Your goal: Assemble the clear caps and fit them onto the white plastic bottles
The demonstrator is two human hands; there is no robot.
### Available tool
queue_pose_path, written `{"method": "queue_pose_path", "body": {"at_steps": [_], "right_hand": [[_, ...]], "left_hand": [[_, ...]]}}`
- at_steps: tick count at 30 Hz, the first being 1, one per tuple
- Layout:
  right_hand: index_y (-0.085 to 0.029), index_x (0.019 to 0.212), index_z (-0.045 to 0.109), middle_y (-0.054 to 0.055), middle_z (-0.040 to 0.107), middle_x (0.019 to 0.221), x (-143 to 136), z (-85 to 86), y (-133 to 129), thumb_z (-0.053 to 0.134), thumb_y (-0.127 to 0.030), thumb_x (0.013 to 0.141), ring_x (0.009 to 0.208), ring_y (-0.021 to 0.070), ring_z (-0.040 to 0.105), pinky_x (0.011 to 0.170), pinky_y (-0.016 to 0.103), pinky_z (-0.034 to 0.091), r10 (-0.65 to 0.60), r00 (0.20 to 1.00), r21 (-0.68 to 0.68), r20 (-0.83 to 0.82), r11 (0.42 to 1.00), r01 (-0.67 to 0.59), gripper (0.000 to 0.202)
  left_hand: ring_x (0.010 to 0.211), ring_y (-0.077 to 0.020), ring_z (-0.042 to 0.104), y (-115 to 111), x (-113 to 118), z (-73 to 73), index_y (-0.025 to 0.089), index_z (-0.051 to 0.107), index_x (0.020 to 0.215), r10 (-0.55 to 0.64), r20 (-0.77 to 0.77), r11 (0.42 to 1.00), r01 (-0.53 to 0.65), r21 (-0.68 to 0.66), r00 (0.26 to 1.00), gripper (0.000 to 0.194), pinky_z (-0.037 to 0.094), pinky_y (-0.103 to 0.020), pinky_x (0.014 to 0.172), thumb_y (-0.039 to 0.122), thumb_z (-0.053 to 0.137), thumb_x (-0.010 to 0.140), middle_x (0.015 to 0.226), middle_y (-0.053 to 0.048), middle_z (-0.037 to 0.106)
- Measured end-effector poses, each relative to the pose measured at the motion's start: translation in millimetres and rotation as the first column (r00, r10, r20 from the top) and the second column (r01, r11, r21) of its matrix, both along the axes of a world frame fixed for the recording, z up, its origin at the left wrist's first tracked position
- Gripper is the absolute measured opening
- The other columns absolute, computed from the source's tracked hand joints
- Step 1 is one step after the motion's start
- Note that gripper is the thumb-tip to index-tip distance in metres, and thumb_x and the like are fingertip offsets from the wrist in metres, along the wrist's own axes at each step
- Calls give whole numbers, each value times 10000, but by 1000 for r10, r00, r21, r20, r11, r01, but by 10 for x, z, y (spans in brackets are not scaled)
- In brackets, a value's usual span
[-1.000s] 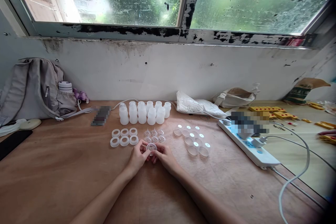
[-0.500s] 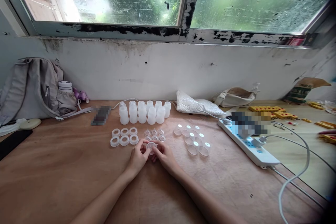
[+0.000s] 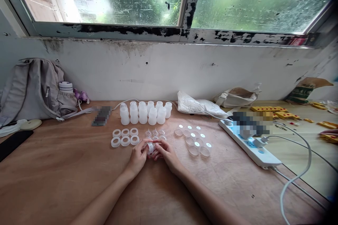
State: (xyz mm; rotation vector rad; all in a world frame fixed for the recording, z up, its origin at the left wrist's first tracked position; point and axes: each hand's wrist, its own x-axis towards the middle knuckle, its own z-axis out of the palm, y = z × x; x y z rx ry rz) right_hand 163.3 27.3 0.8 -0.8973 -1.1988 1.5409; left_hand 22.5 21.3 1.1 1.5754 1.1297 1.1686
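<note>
Between my hands is a clear ring-shaped piece (image 3: 150, 148), tilted on its side. The fingers of my left hand (image 3: 138, 154) are closed round its left side. My right hand (image 3: 167, 153) has bent fingers against its right side. Just behind the hands lie several clear nipples (image 3: 154, 133), partly hidden by my fingers. Six-odd white rings, several in two rows (image 3: 125, 141), lie to the left. On the right are several clear domed caps (image 3: 194, 150) with white discs. Several frosted bottles (image 3: 143, 114) stand upright behind.
A white power strip (image 3: 253, 149) with cables lies at the right. A white padded bag (image 3: 195, 104) and a pouch (image 3: 237, 96) lie along the wall. At the left are a backpack (image 3: 34, 88) and a phone (image 3: 101, 116). Another person's hand (image 3: 329, 133) shows at the right edge.
The clear piece has turned from facing up to on its side. My right fingers have shifted and spread slightly around it. The other person's hand shows more at the right edge.
</note>
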Motion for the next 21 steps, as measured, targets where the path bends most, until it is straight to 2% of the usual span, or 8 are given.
{"method": "queue_pose_path", "body": {"at_steps": [2, 5, 7, 11, 16, 21], "right_hand": [[-173, 833, 522, -35, 577, 532, 4, -8, 10, 588, -393, 702, 454, 113, 570, 444, 218, 460, -27, 1000, 18, 6, 999, 27, 265], [-179, 839, 529, -35, 585, 564, 11, -3, 10, 609, -382, 688, 464, 107, 571, 459, 223, 468, -60, 998, 11, 25, 998, 59, 264], [-176, 846, 546, -26, 595, 589, 13, 11, 4, 616, -380, 682, 488, 114, 583, 479, 234, 477, -57, 998, 2, 33, 998, 57, 271], [-168, 787, 556, -20, 604, 600, 11, 42, -8, 628, -368, 674, 507, 120, 591, 494, 240, 479, -54, 999, 30, 8, 998, 54, 242], [-160, 757, 551, -25, 592, 575, 7, 62, -5, 625, -359, 682, 492, 108, 575, 501, 241, 479, -62, 998, 72, -2, 995, 62, 225], [-158, 722, 538, -19, 584, 562, 22, 80, 13, 600, -383, 701, 473, 105, 558, 482, 239, 467, -66, 998, 143, 24, 988, 62, 235]], "left_hand": [[660, -130, 555, 8, 1, 8, 166, 533, 997, -33, 99, 998, 39, -58, 995, 273, 484, -236, 539, 311, 388, 817, 989, -64, 564], [757, -158, 561, -1, 0, 36, 163, 507, 1049, -77, 241, 984, 113, -137, 967, 313, 496, -256, 574, 317, 341, 833, 1047, -77, 539], [793, -167, 560, -12, 0, 53, 164, 481, 1069, -103, 278, 978, 148, -145, 955, 312, 490, -258, 601, 329, 377, 824, 1023, -74, 547], [822, -169, 564, -21, 8, 55, 167, 451, 1031, -97, 240, 983, 130, -128, 966, 329, 468, -245, 646, 311, 536, 748, 931, -52, 575], [816, -164, 561, -10, -13, 59, 161, 487, 974, -70, 161, 992, 86, -93, 985, 274, 452, -250, 671, 308, 536, 748, 903, -46, 579], [810, -172, 573, -3, -47, 126, 163, 504, 978, -96, 148, 991, 109, -81, 984, 291, 451, -279, 720, 296, 556, 724, 885, -41, 602]]}}
